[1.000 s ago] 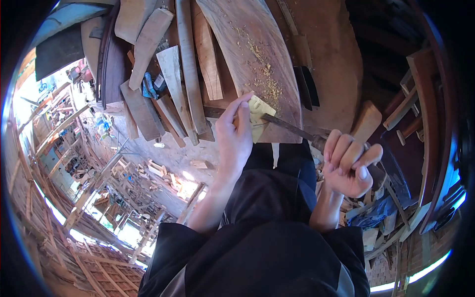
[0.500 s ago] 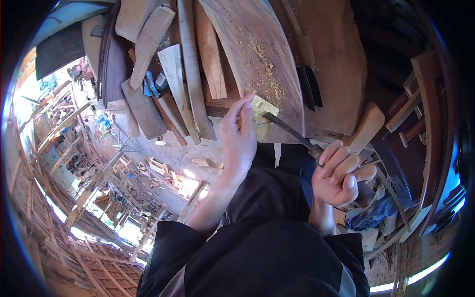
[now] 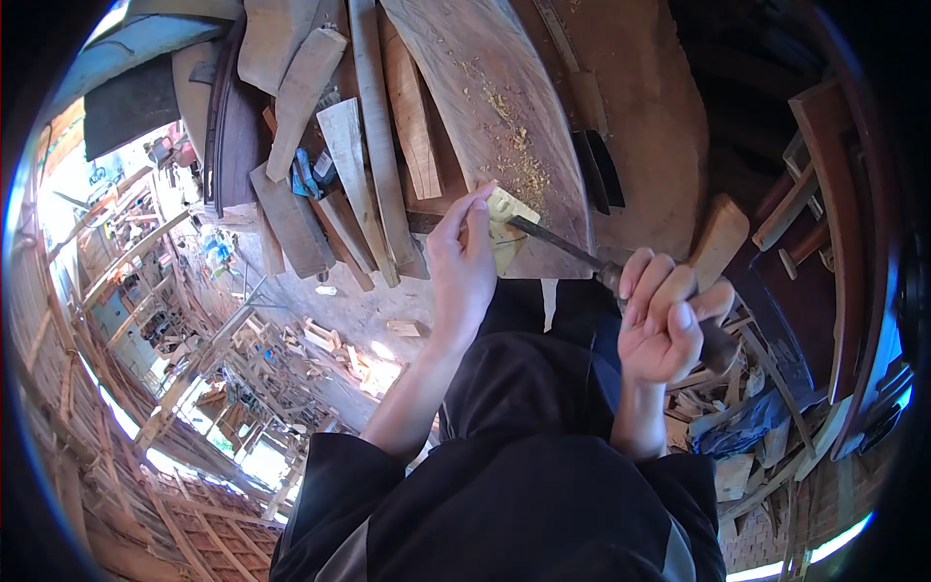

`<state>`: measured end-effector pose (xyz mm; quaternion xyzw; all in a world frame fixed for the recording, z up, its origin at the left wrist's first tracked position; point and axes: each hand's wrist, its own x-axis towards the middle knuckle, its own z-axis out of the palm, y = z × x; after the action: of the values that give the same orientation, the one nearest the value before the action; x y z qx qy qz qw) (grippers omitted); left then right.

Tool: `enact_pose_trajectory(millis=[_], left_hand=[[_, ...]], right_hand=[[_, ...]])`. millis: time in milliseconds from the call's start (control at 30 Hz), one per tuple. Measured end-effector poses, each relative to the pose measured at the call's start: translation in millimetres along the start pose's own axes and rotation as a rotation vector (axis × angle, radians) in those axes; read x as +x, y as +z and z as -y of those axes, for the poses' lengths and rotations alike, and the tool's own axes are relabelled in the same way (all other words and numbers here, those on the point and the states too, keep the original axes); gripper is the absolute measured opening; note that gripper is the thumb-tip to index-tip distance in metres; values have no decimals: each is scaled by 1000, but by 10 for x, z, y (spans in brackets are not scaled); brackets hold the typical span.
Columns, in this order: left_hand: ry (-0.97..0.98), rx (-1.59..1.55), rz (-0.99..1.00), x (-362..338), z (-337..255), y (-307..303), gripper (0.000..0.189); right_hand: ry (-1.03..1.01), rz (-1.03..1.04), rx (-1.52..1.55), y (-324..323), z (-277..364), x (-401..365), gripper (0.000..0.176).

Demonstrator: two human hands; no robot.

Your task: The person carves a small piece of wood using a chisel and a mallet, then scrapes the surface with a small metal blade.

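My left hand pinches a small pale-yellow wood piece with a cut recess in its face, at the near end of a broad wooden board. My right hand is wrapped round the wooden handle of a chisel. Its long dark steel shaft points left, and the tip meets the right side of the yellow piece. The exact shape of the tip cannot be made out. Yellow wood chips lie scattered on the board just beyond the piece.
Curved wooden parts are laid side by side left of the board. Dark flat blades lie to its right, near a wide brown slab. Wood offcuts litter the floor at left, and a reddish wooden frame stands at right.
The chisel's handle and my right hand have shifted slightly right and turned, showing the handle's butt end. My left hand keeps its hold on the yellow piece; the view has moved a little.
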<state>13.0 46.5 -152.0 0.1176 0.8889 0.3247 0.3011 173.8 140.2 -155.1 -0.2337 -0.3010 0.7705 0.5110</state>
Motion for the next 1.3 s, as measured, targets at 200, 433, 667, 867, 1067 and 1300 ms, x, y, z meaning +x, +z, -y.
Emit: enact_pose_trajectory(millis=[200, 433, 667, 867, 1067, 1300], left_hand=[[50, 67, 9, 9, 37, -9, 25], [-10, -80, 47, 1, 84, 5, 26], [42, -53, -34, -65, -21, 58, 27], [28, -37, -38, -45, 31, 62, 26], [150, -62, 107, -13, 177, 12, 25], [91, -69, 112, -38, 78, -11, 24]], right_hand=[[10, 9, 4, -14, 13, -3, 18], [-61, -19, -125, 234, 69, -181, 19], [-374, 44, -184, 318, -184, -418, 16], [-361, 10, -248, 424, -155, -439, 15], [-29, 44, -151, 275, 151, -10, 18], [-98, 36, -169, 336, 153, -193, 19]])
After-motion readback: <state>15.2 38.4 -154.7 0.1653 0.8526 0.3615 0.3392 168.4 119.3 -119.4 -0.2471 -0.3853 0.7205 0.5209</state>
